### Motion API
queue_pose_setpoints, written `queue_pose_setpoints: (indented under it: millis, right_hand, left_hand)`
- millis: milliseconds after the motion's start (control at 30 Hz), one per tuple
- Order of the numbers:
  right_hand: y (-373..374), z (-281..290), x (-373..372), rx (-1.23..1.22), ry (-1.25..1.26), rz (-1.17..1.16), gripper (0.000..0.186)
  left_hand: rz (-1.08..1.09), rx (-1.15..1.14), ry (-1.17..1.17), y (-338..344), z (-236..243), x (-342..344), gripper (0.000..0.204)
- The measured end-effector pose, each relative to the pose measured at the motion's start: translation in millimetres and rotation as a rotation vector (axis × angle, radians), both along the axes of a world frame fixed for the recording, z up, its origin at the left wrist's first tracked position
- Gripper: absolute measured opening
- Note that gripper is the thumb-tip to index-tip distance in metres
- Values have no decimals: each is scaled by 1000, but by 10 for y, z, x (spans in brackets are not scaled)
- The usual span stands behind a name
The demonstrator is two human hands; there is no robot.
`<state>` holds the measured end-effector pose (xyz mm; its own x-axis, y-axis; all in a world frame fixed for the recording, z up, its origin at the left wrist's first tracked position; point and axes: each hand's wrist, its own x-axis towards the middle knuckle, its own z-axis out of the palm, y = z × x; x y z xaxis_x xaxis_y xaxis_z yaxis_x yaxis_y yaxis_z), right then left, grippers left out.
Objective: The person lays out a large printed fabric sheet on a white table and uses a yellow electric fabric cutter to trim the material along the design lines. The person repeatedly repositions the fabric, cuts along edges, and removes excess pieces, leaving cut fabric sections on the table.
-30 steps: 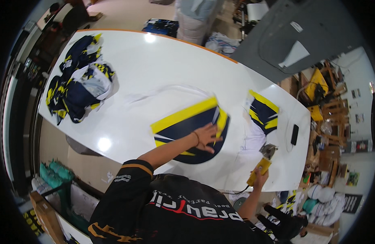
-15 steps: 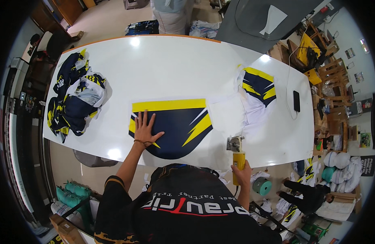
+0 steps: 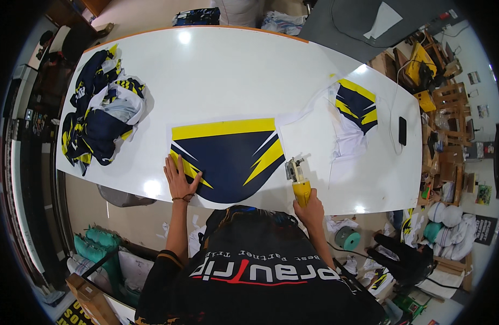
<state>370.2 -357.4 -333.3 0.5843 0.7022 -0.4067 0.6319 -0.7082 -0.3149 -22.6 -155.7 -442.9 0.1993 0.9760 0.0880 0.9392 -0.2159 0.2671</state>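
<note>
Navy-and-yellow fabric panel (image 3: 222, 154) lies flat on the white tabletop (image 3: 228, 70), right in front of the person, straight yellow band on the far side, curved edge near. Left hand (image 3: 182, 181) is flat, fingers spread, on the panel's left edge. Right hand (image 3: 311, 208) is wrapped around a yellow cutting tool (image 3: 302, 192), metal head just beside the panel's right edge; can't tell from here if it touches. Crumpled garment pile (image 3: 106, 130) at far left, black phone (image 3: 402, 131) at far right.
</note>
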Motion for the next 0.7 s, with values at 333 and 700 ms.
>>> queue_pose_setpoints:
  millis: [333,700]
  right_hand:
    - [244,13,87,-13,-22,52,55]
    - [590,27,155,-47,-11,76,53]
  left_hand:
    - [-11,44,-25,81,20,20,98]
    - [-5,38,-81,81,38,19,97]
